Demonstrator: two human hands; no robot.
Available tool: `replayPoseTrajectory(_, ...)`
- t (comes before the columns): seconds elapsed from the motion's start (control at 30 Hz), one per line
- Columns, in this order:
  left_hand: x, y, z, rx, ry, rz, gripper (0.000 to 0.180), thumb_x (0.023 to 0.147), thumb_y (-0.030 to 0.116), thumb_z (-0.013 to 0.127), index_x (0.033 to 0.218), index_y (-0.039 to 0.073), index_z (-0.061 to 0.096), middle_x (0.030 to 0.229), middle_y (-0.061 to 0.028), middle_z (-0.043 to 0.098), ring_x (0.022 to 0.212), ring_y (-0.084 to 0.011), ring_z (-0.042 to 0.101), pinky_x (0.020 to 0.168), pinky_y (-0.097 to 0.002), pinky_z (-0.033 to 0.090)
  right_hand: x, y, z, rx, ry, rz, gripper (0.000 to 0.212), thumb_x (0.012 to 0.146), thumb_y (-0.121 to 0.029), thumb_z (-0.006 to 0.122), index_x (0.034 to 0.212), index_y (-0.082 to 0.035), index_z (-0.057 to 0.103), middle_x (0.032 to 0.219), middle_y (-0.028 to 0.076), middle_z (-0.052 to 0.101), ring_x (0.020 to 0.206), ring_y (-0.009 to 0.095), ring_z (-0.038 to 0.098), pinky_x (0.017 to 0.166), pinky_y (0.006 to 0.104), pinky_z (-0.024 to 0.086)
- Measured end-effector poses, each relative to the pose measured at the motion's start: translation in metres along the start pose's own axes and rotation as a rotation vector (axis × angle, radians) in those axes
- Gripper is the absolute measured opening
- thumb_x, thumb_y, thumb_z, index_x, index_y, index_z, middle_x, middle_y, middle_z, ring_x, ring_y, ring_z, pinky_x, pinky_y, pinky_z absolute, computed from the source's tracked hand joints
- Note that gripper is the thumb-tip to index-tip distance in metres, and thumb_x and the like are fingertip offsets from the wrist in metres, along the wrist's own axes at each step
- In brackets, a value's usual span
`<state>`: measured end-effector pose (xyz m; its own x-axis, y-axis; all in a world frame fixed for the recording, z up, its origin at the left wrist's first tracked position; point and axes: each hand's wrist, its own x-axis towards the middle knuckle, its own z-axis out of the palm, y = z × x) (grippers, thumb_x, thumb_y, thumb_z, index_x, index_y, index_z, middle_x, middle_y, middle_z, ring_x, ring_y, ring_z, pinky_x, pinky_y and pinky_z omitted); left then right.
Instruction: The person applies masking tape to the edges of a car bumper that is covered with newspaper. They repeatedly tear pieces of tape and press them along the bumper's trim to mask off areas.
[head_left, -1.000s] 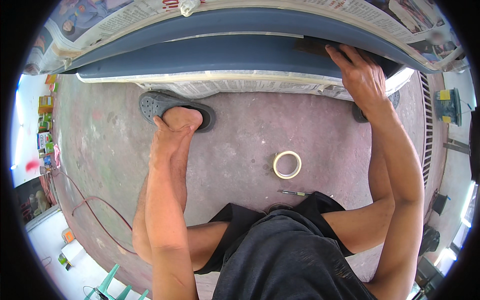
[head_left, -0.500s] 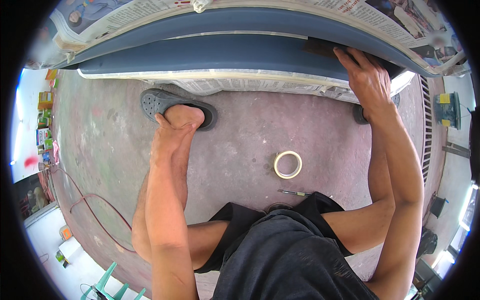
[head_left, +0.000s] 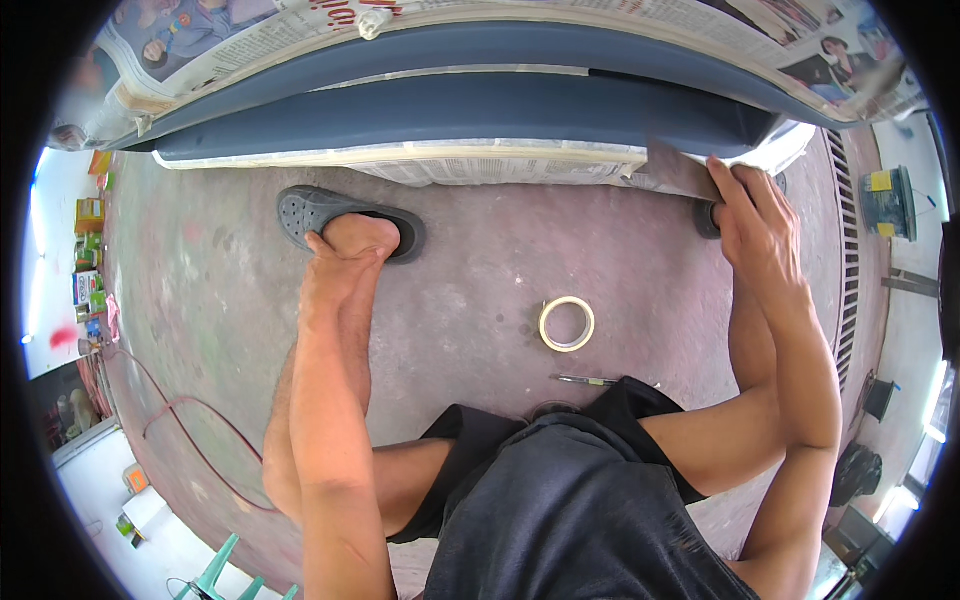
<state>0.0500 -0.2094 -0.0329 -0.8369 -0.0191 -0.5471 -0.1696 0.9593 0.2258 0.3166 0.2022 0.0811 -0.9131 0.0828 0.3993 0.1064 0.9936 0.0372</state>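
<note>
My right hand (head_left: 758,215) holds a flat brownish-grey piece of sandpaper (head_left: 680,172), partly smeared by motion. It hangs just off the lower edge of a blue-grey panel (head_left: 440,112), in front of the newspaper masking (head_left: 480,165) below it. Above, a second blue-grey strip (head_left: 500,45) curves across, bordered by taped newspaper. My left hand (head_left: 340,262) is wrapped round my left ankle, above a grey clog (head_left: 310,212). On the floor between my legs lie a roll of masking tape (head_left: 588,325) and a utility knife (head_left: 590,380).
A red hose (head_left: 205,402) curves over the concrete floor at left, near a row of cans (head_left: 88,250). At right are a slatted floor grate (head_left: 848,230) and a dark bucket (head_left: 890,203). A green stool (head_left: 215,568) stands at lower left.
My right hand has drawn back from the blue-grey panel, moving down and slightly right with the sandpaper. My left hand stays on the ankle. The view has shifted slightly.
</note>
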Motion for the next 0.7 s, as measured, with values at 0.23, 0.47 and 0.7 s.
replayPoseTrajectory(0.23,-0.036,0.031,0.017,-0.087,0.642,0.472,0.055,0.09,0.032,0.076,0.134,0.001,0.064,0.117,-0.0212,0.072,0.107,-0.0392,0.072,0.093,-0.0446,0.059,-0.109,0.095,-0.031,0.1,-0.303,0.279,0.046,0.083,0.003,0.063,0.126,-0.006,0.071,0.1,0.016,0.065,0.094,0.038,0.068,0.082,0.046,0.056)
replayPoseTrajectory(0.47,-0.066,0.193,0.008,0.184,0.786,1.293,0.014,0.092,0.02,0.076,0.103,0.01,0.077,0.098,-0.0059,0.074,0.08,-0.0296,0.073,0.071,-0.04,0.059,-0.156,0.121,-0.021,0.145,-0.434,0.46,0.043,0.085,0.002,0.06,0.127,-0.003,0.069,0.102,0.02,0.065,0.096,0.043,0.066,0.084,0.0495,0.053)
replayPoseTrajectory(0.7,-0.034,0.266,0.009,0.512,0.916,1.482,0.016,0.089,0.024,0.079,0.102,0.014,0.078,0.097,-0.0058,0.076,0.089,-0.0328,0.073,0.078,-0.0469,0.059,-0.178,0.127,-0.01,0.313,-0.402,0.615,0.039,0.087,0.001,0.061,0.125,0.001,0.069,0.109,0.024,0.066,0.103,0.047,0.065,0.09,0.0503,0.052)
